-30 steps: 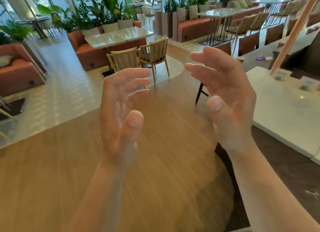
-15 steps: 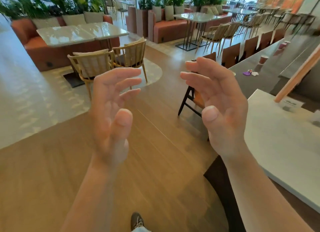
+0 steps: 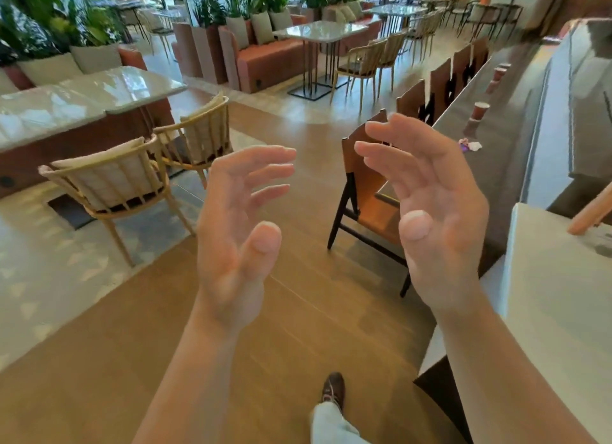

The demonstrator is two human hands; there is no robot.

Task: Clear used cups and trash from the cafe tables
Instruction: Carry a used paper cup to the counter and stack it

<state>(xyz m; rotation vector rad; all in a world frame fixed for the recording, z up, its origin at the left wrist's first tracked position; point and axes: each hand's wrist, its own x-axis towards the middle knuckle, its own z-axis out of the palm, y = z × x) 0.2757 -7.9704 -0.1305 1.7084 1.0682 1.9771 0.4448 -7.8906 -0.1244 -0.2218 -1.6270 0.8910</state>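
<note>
Closer now. Over the last second the view has swung right and advanced along the wood floor. The long counter on the right, earlier a far strip with only a purple speck on it, fills more of the frame. A shoe shows at bottom centre, so the person appears to be mid-stride.

Hands unchanged in pose. Left hand and right hand are both raised in front, palms facing each other, well apart, fingers loose and spread. Neither holds anything.

Targets on the counter:
- a maroon paper cup, upright, nearest
- further cups beyond it along the same surface; count unclear, blurred
- crumpled wrappers, purple and white, lying just this side of the nearest cup

All sit well beyond the fingertips. A brown chair stands between the person and that stretch of counter.

The marble table at left shows no cups that can be made out.

Judgement: the approach is under way and nothing has been collected yet. Wrappers and the nearest cup look like the first pick-ups, likely reached past the chair back.
</note>
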